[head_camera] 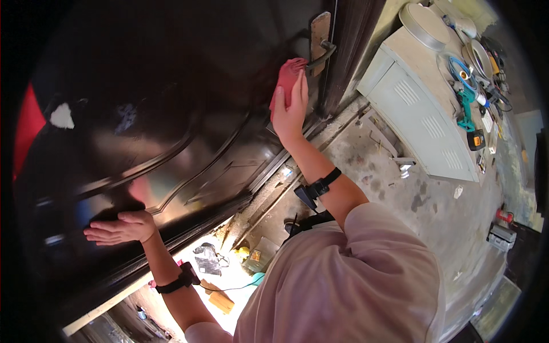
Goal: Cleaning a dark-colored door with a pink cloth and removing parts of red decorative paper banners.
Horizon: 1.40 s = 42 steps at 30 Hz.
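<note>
A dark, glossy panelled door (171, 85) fills the upper left, with curved mouldings and reflections across it. My right hand (291, 109) grips a folded red cloth (288, 79) against the door, close beside the lever handle (324, 55) and its worn backplate (319, 32). My left hand (122, 228) is at the door's lower part, empty, fingers stretched out and thumb apart; whether the palm touches the surface I cannot tell. A ragged white patch (63, 116) and a fainter pale smudge (126, 117) mark the door.
A grey vented metal cabinet (411, 100) stands right, carrying a round metal lid or pan (424, 25), coiled blue cable (461, 70) and a teal cordless power tool (465, 109). Past the door's edge lie a black bag (208, 258) and wood pieces (221, 302). A red object (28, 128) shows far left.
</note>
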Tool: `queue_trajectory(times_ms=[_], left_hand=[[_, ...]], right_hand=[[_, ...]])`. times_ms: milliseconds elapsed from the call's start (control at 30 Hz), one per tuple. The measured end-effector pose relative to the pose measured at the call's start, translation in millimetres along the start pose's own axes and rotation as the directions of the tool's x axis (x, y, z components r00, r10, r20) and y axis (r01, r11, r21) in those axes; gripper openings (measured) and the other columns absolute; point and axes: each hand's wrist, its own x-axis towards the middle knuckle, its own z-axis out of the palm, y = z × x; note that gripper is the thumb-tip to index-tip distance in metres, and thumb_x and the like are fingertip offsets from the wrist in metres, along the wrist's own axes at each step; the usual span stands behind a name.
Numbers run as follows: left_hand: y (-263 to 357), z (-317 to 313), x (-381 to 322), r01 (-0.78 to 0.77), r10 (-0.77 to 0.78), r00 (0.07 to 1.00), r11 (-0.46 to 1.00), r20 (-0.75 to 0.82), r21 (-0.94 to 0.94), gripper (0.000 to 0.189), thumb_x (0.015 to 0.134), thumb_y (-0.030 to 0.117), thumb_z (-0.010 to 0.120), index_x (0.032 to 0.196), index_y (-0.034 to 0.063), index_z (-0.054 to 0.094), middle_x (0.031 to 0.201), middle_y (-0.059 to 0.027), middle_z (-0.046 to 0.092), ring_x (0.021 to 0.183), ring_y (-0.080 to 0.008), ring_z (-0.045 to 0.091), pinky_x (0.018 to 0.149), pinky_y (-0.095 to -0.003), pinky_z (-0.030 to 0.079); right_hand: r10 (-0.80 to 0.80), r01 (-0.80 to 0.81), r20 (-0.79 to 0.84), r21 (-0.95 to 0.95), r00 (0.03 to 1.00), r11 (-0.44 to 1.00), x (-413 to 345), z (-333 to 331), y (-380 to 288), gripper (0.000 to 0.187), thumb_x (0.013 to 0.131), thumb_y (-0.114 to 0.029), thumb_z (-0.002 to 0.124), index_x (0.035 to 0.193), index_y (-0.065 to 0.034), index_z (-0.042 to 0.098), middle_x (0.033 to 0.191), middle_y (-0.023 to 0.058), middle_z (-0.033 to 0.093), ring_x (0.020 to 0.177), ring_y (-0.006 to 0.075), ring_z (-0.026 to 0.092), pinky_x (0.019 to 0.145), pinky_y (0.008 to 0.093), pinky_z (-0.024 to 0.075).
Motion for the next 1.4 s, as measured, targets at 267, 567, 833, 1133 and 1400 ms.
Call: queue_trajectory(times_ms=[267,567,833,1133,1400], left_hand=[[6,0,0,0.039,-0.040,0.999,0.997,-0.015,-0.065,0.067,0.112,0.039,0.031,0.163,-0.0049,0.032,0.170,-0.0296,0.028,0.159,-0.0476,0.023,0.128,-0.0614,0.014],[12,1,-3,0.087,-0.086,0.996,0.993,0.014,-0.074,0.064,0.111,0.036,0.034,0.162,-0.0014,0.036,0.168,-0.0278,0.034,0.157,-0.0484,0.029,0.126,-0.0618,0.018],[25,6,-2,0.178,-0.179,0.984,0.975,0.002,-0.132,0.063,0.107,0.037,0.040,0.159,0.0034,0.046,0.167,-0.0213,0.041,0.155,-0.0453,0.035,0.127,-0.0616,0.016],[-3,-45,8,0.195,-0.097,0.970,0.854,0.222,-0.482,0.062,0.095,0.018,0.056,0.156,0.0070,0.051,0.166,-0.0164,0.043,0.155,-0.0433,0.035,0.125,-0.0592,0.022],[-99,-117,-32,0.130,-0.164,0.967,0.976,0.195,0.177,0.054,0.096,0.014,0.055,0.149,0.0134,0.060,0.157,-0.0043,0.058,0.147,-0.0308,0.050,0.123,-0.0511,0.029]], right_hand=[[-0.779,0.759,0.128,0.174,0.614,0.627,-26,27,-115,0.054,0.073,-0.031,0.084,0.126,-0.0395,0.075,0.145,0.0005,0.056,0.115,0.0308,0.052,0.099,0.0470,0.0446],[-0.959,0.974,0.246,0.142,0.138,0.177,85,12,-138,0.051,0.069,-0.026,0.077,0.118,-0.0406,0.068,0.123,-0.0028,0.061,0.096,0.0262,0.062,0.076,0.0431,0.0556],[-0.808,0.807,0.024,-0.070,0.589,0.586,158,-5,-95,0.073,0.099,-0.025,0.064,0.159,0.0049,0.035,0.162,0.0340,0.035,0.147,0.0522,0.037,0.122,0.0576,0.0301],[-0.888,0.927,0.398,0.188,0.231,0.325,-43,40,-158,0.068,0.079,-0.021,0.076,0.146,-0.0217,0.061,0.159,0.0150,0.049,0.147,0.0434,0.045,0.117,0.0596,0.0401],[-0.924,0.830,0.237,0.542,-0.299,-0.129,-195,103,-208,0.053,0.095,-0.024,0.059,0.148,-0.0191,0.056,0.157,0.0004,0.052,0.143,0.0222,0.051,0.121,0.0388,0.0396]])
